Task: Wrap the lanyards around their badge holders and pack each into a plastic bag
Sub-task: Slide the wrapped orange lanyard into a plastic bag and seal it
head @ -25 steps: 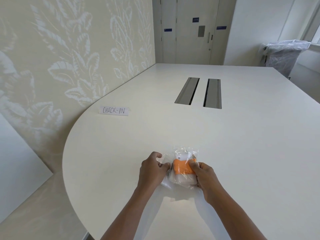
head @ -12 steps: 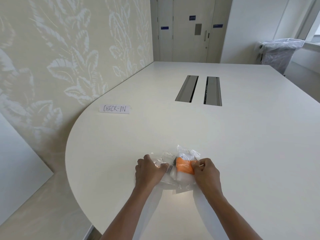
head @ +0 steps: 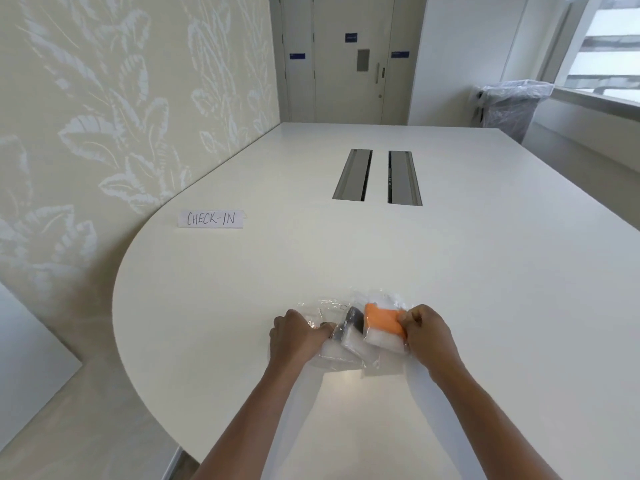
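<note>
Fingers on both hands curled and gripping. From my feed: right hand (head: 426,332) knuckles-up, fingers pinching the right edge of a clear plastic bag (head: 384,341) that holds a badge holder wrapped in an orange lanyard (head: 382,320). Left hand (head: 298,336) also palm-down, fingers folded onto a second clear bag (head: 329,308), with a dark gray wrapped bundle (head: 351,322) just past the fingertips. I can't tell whether that bundle sits fully inside the second bag. Both forearms come in from the bottom edge, angled toward each other, wrists low, hands near each other with the two packs between them.

Both packs lie flat on the white tabletop (head: 450,271), close to my near edge, touching or overlapping at the middle.

Further out: a "CHECK-IN" paper sign (head: 212,218) at the left by the wall, two cable hatches (head: 377,176) in the tabletop centre, a lined bin (head: 512,105) far right near the window.
</note>
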### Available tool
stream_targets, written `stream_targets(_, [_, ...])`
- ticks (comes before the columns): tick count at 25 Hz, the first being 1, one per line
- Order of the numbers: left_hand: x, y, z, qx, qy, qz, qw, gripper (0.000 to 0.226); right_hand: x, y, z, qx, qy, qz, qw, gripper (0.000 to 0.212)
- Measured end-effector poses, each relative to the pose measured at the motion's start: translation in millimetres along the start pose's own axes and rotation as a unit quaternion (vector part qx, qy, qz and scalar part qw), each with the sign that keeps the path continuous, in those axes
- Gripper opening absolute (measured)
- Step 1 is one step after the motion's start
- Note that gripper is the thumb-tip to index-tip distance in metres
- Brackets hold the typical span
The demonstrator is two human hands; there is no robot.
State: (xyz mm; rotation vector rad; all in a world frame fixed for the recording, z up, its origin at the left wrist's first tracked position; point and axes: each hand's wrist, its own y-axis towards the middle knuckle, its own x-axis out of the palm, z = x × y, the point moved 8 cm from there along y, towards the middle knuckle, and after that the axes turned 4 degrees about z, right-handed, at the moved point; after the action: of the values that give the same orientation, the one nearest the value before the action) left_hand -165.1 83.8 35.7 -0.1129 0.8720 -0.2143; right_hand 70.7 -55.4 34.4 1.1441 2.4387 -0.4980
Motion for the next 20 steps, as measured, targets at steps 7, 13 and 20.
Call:
stream_targets(7, [1.9,2.6,11.6,0.042,-0.074,-0.068,0.994,0.043,14.1,-20.6,-23.3,-0.052,-0.092,-0.053,0.993,0.075])
stream_targets(13, [20.0,1.0,15.3,-0.015,-0.268,-0.196,0.943,0.078,28.0,-26.8,-33.3,-0.088,-0.143,-0.062,0.984,0.079])
stream_targets(20, [29.8,2.2,-1.8,-0.017,-0.368,-0.156,0.917,0.078,49.2,-22.2,-32.9,-0.123,-0.096,-0.084,0.984,0.080])
